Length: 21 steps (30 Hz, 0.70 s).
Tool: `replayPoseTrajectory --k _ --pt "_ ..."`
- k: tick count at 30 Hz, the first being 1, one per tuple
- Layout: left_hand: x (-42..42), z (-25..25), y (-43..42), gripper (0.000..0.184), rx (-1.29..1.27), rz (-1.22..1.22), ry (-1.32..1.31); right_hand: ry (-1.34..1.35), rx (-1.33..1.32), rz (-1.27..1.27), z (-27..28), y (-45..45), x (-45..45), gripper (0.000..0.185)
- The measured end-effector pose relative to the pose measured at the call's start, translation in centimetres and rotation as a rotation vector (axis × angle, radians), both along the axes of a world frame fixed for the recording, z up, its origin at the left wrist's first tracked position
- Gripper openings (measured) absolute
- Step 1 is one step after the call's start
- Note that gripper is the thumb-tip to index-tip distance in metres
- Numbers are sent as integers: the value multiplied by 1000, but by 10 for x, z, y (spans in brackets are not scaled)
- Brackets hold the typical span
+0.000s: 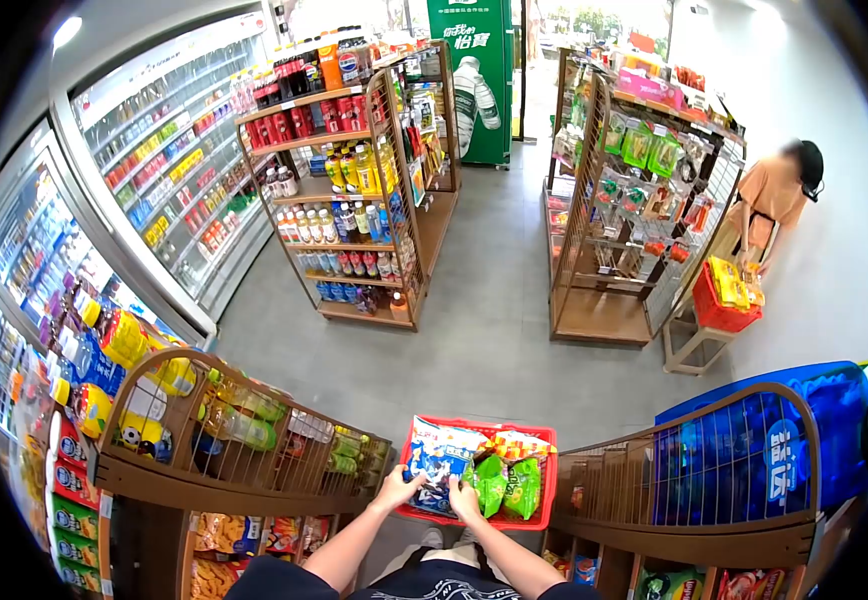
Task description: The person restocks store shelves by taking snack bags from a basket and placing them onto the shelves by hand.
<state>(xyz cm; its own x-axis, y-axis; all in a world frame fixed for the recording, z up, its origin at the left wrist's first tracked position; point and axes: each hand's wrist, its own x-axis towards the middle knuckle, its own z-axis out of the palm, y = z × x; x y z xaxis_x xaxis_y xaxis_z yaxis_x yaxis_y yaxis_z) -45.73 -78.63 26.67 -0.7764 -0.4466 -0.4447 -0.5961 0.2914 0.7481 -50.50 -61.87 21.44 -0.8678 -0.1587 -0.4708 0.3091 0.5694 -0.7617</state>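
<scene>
A red basket (551,480) is in front of my body, low in the view, with several snack bags in it. My left hand (398,489) has its fingers closed on the left edge of a blue and white bag (441,452). On the same bag's lower right part, my right hand (464,497) grips with thumb and fingers. Two green bags (524,487) lie to the right of the blue and white one, beside my right hand. Behind them, at the basket's far side, is a red and yellow bag (519,444).
Brown racks (254,495) flank me on both sides, the right one beside blue packs (824,430). Ahead stand a drinks shelf (354,245) and a snack shelf (604,318), with grey floor between. At right, a person (769,195) bends over another red basket (719,318) on a stool.
</scene>
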Motion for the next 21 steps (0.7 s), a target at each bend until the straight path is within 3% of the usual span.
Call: replayPoseTrajectory --k 8,11,14,17,21 --pt "1 48 25 73 -77 -10 134 -17 -43 -52 9 12 -2 77" --pt "-5 75 24 74 -90 -20 122 -102 -103 -51 38 22 -6 80" --pt "-11 85 18 80 235 -107 65 -157 -184 -96 61 25 -6 82" --pt "-14 61 12 81 73 -135 131 -123 -229 -179 54 21 -7 83" --pt "-14 90 16 93 195 -154 223 -56 -264 -291 83 9 -3 78"
